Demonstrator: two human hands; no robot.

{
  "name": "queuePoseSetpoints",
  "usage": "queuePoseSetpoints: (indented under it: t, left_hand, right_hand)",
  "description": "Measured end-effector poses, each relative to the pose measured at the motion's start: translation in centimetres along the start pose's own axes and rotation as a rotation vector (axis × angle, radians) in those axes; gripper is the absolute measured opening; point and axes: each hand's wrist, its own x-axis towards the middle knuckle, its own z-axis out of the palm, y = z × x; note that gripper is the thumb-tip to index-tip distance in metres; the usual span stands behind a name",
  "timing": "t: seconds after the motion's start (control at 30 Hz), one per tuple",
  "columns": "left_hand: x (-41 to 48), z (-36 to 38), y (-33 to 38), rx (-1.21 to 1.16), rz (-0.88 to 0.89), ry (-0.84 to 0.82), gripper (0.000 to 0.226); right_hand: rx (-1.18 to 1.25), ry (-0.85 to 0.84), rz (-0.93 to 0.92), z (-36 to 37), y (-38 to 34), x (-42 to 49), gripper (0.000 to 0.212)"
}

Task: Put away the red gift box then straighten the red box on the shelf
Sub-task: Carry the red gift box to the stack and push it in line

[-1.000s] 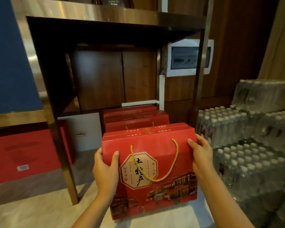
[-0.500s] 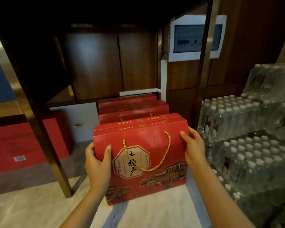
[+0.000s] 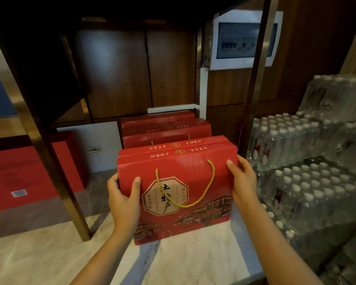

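We clamp the stiff red cardboard gift box (image 3: 179,188) at mid-frame, left hand (image 3: 122,199) and right hand (image 3: 243,182) gripping its side edges. It looks light but bulky, so the sides suit better than its gold rope handle (image 3: 185,190).

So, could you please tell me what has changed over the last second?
The red gift box has come down a little, closer to the floor, and the view has tilted downward. The left hand and right hand still grip its sides; the boxes behind stay put.

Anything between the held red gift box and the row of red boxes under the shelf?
Nothing visible. The red gift box, held by left hand and right hand, sits directly in front of the row of red boxes.
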Motion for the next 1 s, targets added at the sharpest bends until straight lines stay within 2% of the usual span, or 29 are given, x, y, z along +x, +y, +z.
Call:
queuePoseSetpoints:
  t: [0.67,0.8,1.0]
  left_hand:
    - [-0.4,-0.4,0.8,-0.028,-0.033,-0.008,0.039]
    - [0.6,-0.7,0.8,-0.025,-0.075,-0.039,0.042]
    - [2.7,-1.3,1.8,-0.031,-0.091,-0.018,0.02]
  right_hand:
    - [-0.06,0.019,-0.034,-0.2,-0.3,-0.7,0.044]
    - [-0.206,0.003,-0.128,-0.5,-0.5,-1.0,0.043]
    - [-0.461,-0.043,-0.226,-1.1,-2.1,0.0,0.048]
